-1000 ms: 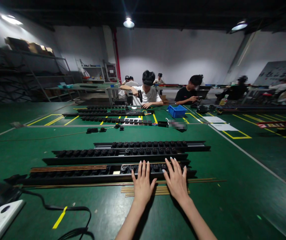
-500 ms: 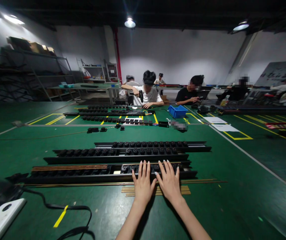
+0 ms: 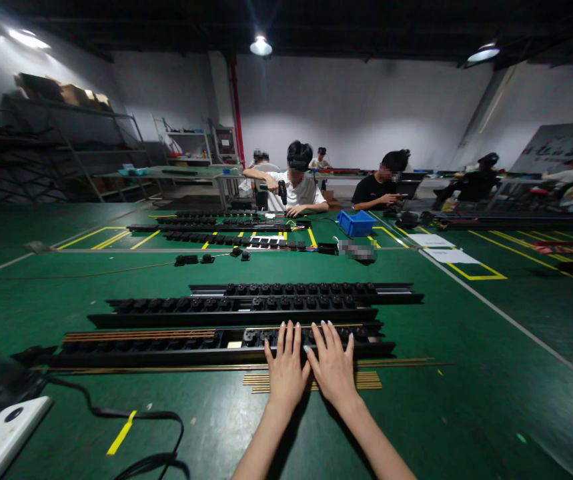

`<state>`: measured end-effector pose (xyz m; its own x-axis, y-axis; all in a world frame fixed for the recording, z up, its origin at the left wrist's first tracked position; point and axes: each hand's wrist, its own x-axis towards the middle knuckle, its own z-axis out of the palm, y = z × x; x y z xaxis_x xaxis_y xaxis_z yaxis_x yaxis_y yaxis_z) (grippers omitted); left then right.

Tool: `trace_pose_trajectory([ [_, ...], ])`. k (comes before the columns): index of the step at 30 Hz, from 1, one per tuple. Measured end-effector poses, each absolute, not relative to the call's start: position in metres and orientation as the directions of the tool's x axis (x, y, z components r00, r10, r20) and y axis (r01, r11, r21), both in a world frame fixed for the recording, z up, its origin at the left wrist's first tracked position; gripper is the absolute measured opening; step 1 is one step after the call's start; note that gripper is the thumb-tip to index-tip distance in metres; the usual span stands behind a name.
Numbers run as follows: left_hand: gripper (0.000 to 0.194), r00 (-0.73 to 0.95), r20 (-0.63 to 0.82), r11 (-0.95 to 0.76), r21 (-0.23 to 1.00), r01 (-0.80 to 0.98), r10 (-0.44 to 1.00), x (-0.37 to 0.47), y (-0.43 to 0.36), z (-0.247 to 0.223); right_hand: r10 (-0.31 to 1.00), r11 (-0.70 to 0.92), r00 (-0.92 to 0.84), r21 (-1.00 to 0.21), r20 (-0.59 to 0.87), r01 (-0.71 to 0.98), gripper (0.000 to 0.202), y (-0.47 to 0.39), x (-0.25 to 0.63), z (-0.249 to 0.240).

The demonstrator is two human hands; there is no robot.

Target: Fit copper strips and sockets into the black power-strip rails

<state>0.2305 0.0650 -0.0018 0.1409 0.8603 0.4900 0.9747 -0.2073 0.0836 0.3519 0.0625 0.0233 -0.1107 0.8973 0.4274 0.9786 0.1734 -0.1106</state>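
Note:
My left hand and my right hand lie side by side with fingers spread over the nearest black channel. Their fingertips reach a thin brass rod lying along the row of black modules inside that channel; whether they press on it I cannot tell. Several copper-coloured rods rest on the channel's left part. Short brass rods lie on the table below my hands, partly hidden by them. A longer thin rod runs along the channel's front.
Two similar black channels with modules lie just beyond. A black cable and a white phone-like device are at the near left. Across the green table, a co-worker holds a power drill near a blue bin.
My right hand has shifted slightly left, closer to my left hand. My left hand stays in place, and the channels and rods look unmoved.

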Motion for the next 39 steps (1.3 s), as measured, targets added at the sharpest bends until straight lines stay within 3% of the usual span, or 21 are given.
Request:
trace_pose_trajectory([
  [18,0.063,0.141,0.465,-0.194,0.068,0.979,0.874,0.23,0.064,0.001,0.905,0.237,-0.159,-0.159,0.394,0.958,0.054,0.064,0.339,0.021],
  [33,0.054,0.161,0.378,-0.243,0.181,0.953,0.912,0.221,0.064,0.031,0.907,0.239,-0.149,-0.19,0.394,0.952,0.048,0.065,0.341,0.016],
  [39,0.058,0.042,0.459,-0.148,0.199,0.969,0.887,0.222,0.061,0.033,0.906,0.207,-0.12,-0.178,0.405,0.962,0.05,0.065,0.338,0.012],
])
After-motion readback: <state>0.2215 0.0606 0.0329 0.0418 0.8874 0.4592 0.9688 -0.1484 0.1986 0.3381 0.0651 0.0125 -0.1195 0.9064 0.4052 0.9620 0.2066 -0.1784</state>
